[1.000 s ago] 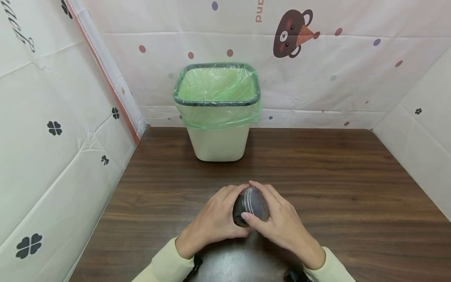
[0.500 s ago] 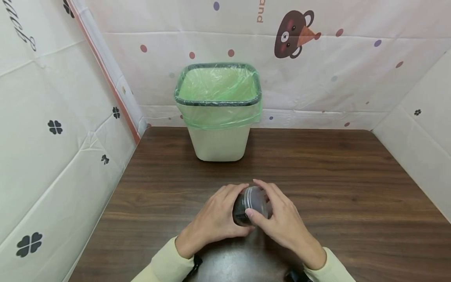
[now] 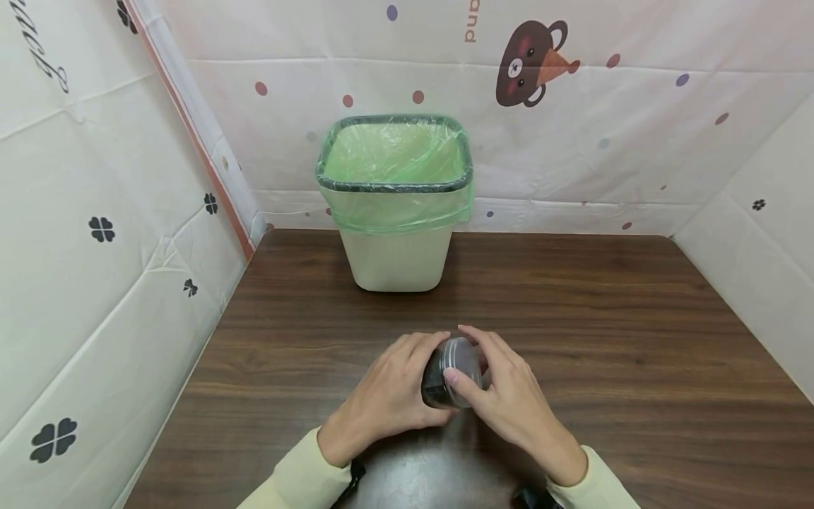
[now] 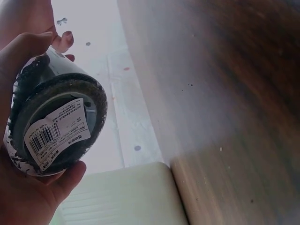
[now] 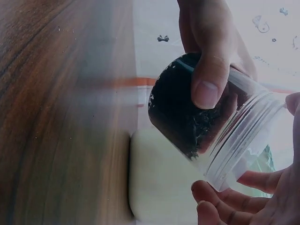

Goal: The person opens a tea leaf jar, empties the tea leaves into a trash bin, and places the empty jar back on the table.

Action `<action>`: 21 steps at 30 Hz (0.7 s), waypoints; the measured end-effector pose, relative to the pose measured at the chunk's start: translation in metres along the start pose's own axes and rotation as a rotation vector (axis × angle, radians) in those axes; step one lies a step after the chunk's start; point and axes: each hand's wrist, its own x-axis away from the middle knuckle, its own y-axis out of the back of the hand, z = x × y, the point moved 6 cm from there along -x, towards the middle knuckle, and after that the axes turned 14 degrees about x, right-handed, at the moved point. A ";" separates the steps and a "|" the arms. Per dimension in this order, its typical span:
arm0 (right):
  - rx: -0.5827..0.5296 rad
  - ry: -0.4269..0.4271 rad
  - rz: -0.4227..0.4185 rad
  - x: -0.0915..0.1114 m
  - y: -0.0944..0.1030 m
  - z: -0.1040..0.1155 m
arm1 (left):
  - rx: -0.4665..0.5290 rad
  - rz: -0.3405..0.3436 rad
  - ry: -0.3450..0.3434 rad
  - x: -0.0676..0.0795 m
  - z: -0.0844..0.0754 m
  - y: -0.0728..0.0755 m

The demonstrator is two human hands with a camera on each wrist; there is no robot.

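Both hands hold a clear plastic jar (image 3: 435,382) with dark contents, tilted above the table. My left hand (image 3: 384,392) wraps round its body. In the left wrist view the jar's base faces the camera, bearing a white barcode label (image 4: 58,133). My right hand (image 3: 511,399) has its thumb and fingers round the clear, ridged lid end (image 5: 239,140). In the right wrist view the left thumb (image 5: 208,84) presses the dark body (image 5: 176,112). Whether the lid sits tight on the jar I cannot tell.
Beyond the hands, a pale waste bin (image 3: 394,258) with a green liner bag (image 3: 397,212) stands at the back of the brown wooden table (image 3: 604,318). Printed white sheets (image 3: 636,141) hang behind and along both sides.
The right thumb has shifted slightly along the lid, and the right fingers have moved round it a little. More of the clear lid end shows. The left hand keeps its grip.
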 end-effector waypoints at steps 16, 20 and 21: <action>0.008 -0.105 0.056 -0.003 -0.005 0.000 | -0.066 -0.019 -0.047 0.001 -0.002 -0.001; 0.000 -0.091 0.056 -0.004 -0.005 0.001 | -0.064 -0.017 -0.044 0.001 -0.002 -0.001; -0.001 -0.084 0.052 -0.004 -0.005 0.001 | -0.062 -0.018 -0.043 0.002 -0.001 -0.001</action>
